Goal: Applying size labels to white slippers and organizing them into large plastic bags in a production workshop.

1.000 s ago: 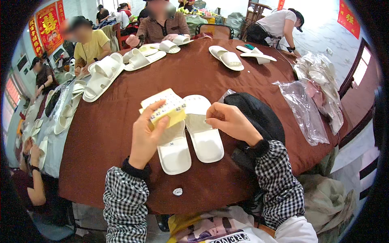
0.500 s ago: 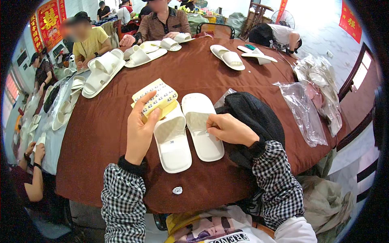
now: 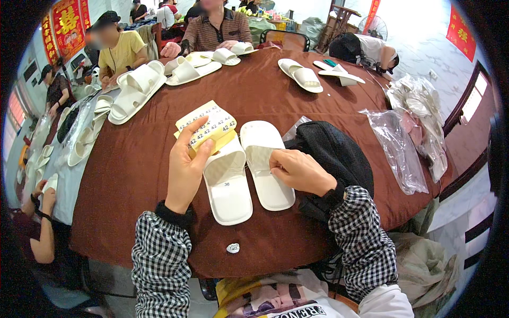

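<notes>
on the brown table (image 3: 318, 106), left hand (image 3: 186, 169) grips sticker sheets (image 3: 208, 127) above white slippers (image 3: 246, 172).

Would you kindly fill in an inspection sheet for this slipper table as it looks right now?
Surface: round table under a brown cloth.
Job's things: two white slippers side by side; yellow sticker sheets.
Clutter: black mesh bag, clear plastic bags, more white slippers at the far rim, small crumpled scrap.
Hands: left hand holds the sticker sheets; right hand rests on the right slipper.
Cables: nothing seen.
Surroundings: other people seated around the table.
</notes>
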The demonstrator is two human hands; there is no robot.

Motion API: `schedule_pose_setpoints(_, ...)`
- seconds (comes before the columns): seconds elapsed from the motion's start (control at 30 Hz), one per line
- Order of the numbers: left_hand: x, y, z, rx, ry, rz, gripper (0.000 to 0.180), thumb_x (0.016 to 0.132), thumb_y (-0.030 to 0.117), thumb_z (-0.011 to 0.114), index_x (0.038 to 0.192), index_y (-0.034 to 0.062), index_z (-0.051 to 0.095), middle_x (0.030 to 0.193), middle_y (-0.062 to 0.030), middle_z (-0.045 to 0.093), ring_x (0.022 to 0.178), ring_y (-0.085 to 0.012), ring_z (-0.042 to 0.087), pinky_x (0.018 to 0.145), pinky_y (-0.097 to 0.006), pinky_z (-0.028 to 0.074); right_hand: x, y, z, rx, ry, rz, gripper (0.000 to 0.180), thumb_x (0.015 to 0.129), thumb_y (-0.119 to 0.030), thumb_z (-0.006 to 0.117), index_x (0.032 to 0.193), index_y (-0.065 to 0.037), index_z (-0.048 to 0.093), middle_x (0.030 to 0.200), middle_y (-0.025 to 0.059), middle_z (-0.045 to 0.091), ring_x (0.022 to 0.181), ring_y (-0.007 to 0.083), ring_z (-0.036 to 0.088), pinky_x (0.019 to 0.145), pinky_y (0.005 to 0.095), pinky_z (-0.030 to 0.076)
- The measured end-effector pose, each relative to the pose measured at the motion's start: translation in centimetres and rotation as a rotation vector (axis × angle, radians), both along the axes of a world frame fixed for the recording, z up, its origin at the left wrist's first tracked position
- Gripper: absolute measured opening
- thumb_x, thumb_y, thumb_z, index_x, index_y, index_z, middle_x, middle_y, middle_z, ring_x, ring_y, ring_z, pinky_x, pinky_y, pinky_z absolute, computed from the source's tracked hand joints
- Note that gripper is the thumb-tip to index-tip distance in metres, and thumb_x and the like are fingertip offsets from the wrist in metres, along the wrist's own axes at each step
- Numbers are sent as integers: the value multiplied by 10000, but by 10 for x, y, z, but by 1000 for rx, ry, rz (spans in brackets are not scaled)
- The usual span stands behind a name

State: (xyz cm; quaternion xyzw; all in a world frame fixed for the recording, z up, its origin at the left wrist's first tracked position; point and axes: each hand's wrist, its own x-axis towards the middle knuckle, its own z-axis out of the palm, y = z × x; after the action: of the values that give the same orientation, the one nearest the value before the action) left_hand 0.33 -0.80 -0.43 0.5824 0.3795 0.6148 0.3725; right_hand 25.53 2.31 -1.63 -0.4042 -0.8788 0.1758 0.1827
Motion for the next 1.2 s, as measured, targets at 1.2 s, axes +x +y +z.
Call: schedule_pose_setpoints(1.2,-2,2,-3,-8,35,5,423,940,46,545,1351,-11,464,1223,-136,584,1080,-177,603,897,-295,534,1,-17,13,130,-137,37,125,886,-142,544,967,-48,531,915,137,626,777,361,637,676,459,525)
